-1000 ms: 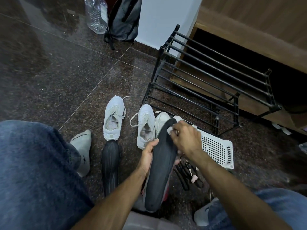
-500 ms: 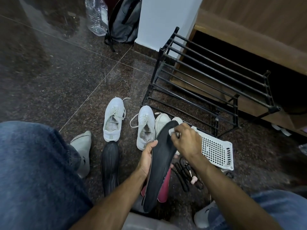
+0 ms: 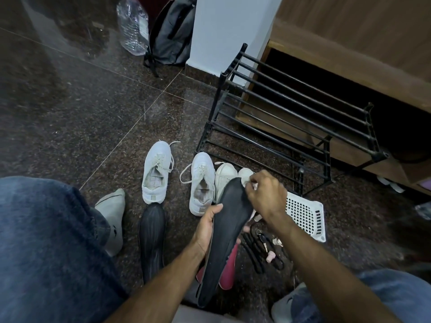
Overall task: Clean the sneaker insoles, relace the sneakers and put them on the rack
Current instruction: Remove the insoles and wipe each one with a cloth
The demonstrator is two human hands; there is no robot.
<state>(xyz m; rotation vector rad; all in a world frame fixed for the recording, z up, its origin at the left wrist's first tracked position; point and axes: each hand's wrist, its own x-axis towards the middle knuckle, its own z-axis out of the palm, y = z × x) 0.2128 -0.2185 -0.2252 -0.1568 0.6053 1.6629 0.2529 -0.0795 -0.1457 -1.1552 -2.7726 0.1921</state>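
Head view, left hand: the left hand (image 3: 206, 231) grips the long black foam insole (image 3: 225, 234) at its middle, thumb on the near edge, fingers curled behind it.
Head view, right hand: the right hand (image 3: 265, 197) has its fingers bunched, pinching a small pale wad of cloth or tissue (image 3: 250, 184) against the toe end of that insole; what the wad is made of cannot be told.
Held insole: tilted, toe end up and away, heel end low between the person's knees, above the floor.
Second insole: a black ribbed insole (image 3: 151, 238) lies flat on the dark speckled stone floor (image 3: 93, 108), just behind the heel of the left white laced sneaker (image 3: 157, 171).
Sneakers: a second white laced sneaker (image 3: 201, 183) stands to the right, apart from the first; two more white shoe toes (image 3: 225, 176) sit just beside it, partly hidden by the held insole.
Rack: the black metal bar shoe rack (image 3: 291, 117) stands beyond the sneakers, with no shoes on its bars.
Basket: a white perforated plastic basket (image 3: 305, 215) lies under the right forearm, near the rack's foot.
Floor clutter: black cords (image 3: 254, 255) lie beside the basket; a dark red object (image 3: 229, 269) shows under the held insole.
Background: a clear plastic water bottle (image 3: 134, 26) and a grey backpack (image 3: 172, 33) rest by the white wall.
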